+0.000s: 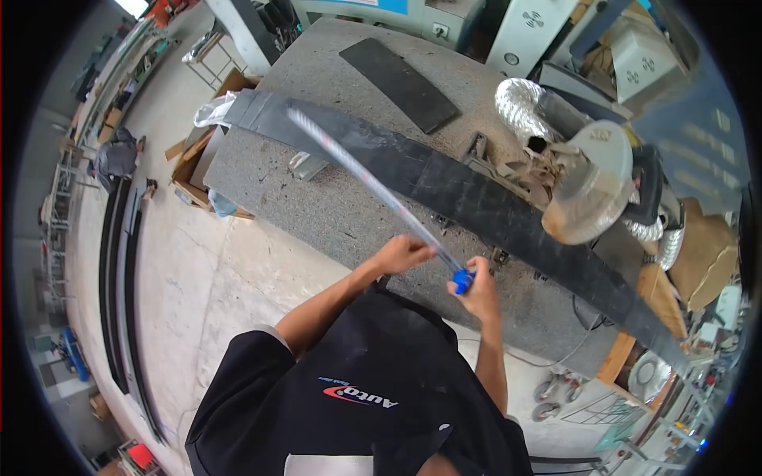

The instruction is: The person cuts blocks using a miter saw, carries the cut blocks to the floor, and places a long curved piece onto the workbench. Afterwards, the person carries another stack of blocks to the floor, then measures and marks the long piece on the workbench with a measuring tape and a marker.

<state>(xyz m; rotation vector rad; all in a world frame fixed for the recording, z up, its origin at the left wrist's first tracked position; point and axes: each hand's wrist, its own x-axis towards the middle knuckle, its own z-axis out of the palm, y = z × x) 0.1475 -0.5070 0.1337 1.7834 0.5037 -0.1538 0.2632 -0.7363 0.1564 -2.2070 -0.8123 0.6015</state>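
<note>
My right hand (479,295) is closed around a small blue object (463,279), whose exact kind I cannot make out. From it a long, thin, silvery-white strip (369,181) with faint red marks slants up to the left; its far end is blurred. My left hand (403,255) has its fingers curled beside the lower part of the strip, with the fingertips close to its edge. What those fingers hold, if anything, is hidden. Beneath the strip, a long black panel (468,193) lies across the grey workbench (262,178).
A shorter black board (401,85) lies at the back of the bench. Silver ducting (520,107) and a dusty round machine cover (591,182) stand at the right. An open cardboard box (194,182) sits by the left end. Long black profiles (115,293) lie on the floor near a crouching person (119,157).
</note>
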